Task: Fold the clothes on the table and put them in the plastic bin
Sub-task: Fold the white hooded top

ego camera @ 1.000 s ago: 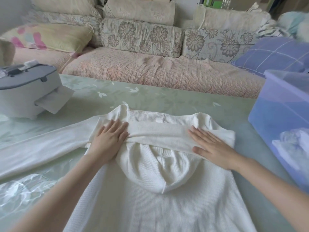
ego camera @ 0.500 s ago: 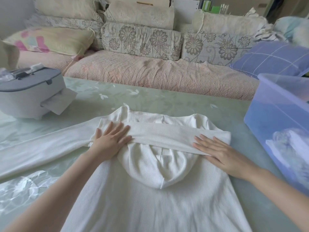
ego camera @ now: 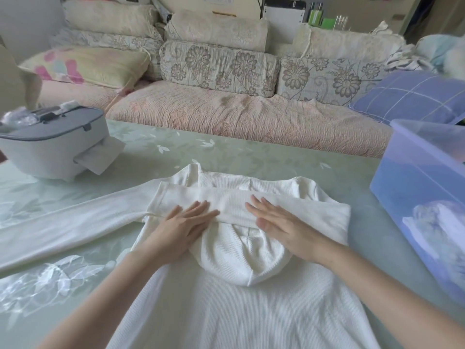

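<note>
the white ribbed hoodie lies flat on the table; left hand and right hand press flat-fingered on its folded sleeve. soft, light, floppy: likely best pinched at the edges.

Mid-frame, the left grip and right grip lie flat on a white hoodie. A blue bin stands at right.
</note>
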Available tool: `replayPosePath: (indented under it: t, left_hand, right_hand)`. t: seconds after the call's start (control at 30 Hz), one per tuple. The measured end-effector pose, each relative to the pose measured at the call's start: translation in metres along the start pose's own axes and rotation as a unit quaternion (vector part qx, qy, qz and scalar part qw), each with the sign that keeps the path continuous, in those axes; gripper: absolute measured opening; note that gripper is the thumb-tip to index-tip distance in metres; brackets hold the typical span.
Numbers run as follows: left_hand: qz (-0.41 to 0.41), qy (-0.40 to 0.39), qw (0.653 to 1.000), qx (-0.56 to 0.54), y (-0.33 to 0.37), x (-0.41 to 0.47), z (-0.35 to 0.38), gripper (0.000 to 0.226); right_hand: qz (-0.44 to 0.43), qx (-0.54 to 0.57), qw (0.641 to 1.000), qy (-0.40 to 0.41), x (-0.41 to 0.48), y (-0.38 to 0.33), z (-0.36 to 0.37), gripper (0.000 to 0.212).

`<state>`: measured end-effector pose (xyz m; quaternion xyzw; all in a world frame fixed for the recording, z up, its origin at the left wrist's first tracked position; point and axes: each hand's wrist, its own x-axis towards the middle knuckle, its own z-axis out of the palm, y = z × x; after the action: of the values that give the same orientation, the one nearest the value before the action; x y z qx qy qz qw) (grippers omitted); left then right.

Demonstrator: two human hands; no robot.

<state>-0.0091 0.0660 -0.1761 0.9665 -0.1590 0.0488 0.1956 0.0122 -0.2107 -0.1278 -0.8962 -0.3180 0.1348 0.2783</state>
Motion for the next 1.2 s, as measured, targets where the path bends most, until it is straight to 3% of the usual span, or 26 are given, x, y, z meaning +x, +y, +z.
replayPosePath:
  t: [0.17, 0.23, 0.33, 0.43, 0.5, 0.6, 0.7, 0.8, 1.0, 1.13, 1.2]
  left_hand:
    - [-0.021, -0.033, 0.999, -0.003, 0.0, -0.009, 0.002, 0.087]
    - [-0.028, -0.037, 0.999, 0.011, 0.004, -0.011, 0.002, 0.086]
    - [-0.062, -0.05, 0.997, 0.012, 0.01, -0.011, -0.002, 0.051]
    - [-0.122, 0.037, 0.988, -0.082, 0.012, -0.026, -0.017, 0.051]
    - [-0.189, 0.168, 0.953, -0.168, 0.004, -0.052, -0.034, 0.038]
    - [-0.289, 0.27, 0.899, -0.187, -0.023, -0.099, -0.062, 0.03]
    - [-0.352, 0.313, 0.849, -0.238, -0.049, -0.135, -0.081, 0.028]
    - [-0.392, 0.333, 0.82, -0.25, -0.068, -0.162, -0.094, 0.029]
    - [-0.526, 0.367, 0.757, -0.127, -0.129, -0.223, -0.117, 0.034]
    - [-0.625, 0.407, 0.653, -0.134, -0.148, -0.261, -0.118, 0.038]
    - [-0.626, 0.439, 0.619, -0.179, -0.154, -0.273, -0.118, 0.035]
  right_hand:
    - [0.021, -0.168, 0.982, -0.084, 0.023, 0.0, 0.035, 0.072]
    - [0.032, -0.161, 0.983, -0.083, 0.023, 0.001, 0.036, 0.073]
    - [0.057, -0.126, 0.987, -0.083, 0.026, -0.007, 0.032, 0.074]
    - [0.092, -0.087, 0.989, -0.072, 0.034, -0.022, 0.026, 0.052]
    - [0.099, -0.093, 0.989, -0.052, 0.041, -0.039, 0.022, 0.031]
    - [0.1, -0.094, 0.991, -0.008, 0.055, -0.071, 0.027, 0.029]
    - [0.07, -0.106, 0.992, -0.008, 0.078, -0.105, 0.055, 0.049]
    - [0.028, -0.123, 0.991, -0.045, 0.099, -0.147, 0.089, 0.051]
    - [-0.057, -0.132, 0.985, -0.092, 0.138, -0.234, 0.151, 0.055]
    - [-0.069, -0.174, 0.973, -0.133, 0.155, -0.269, 0.19, 0.056]
    - [-0.063, -0.205, 0.967, -0.139, 0.157, -0.277, 0.204, 0.054]
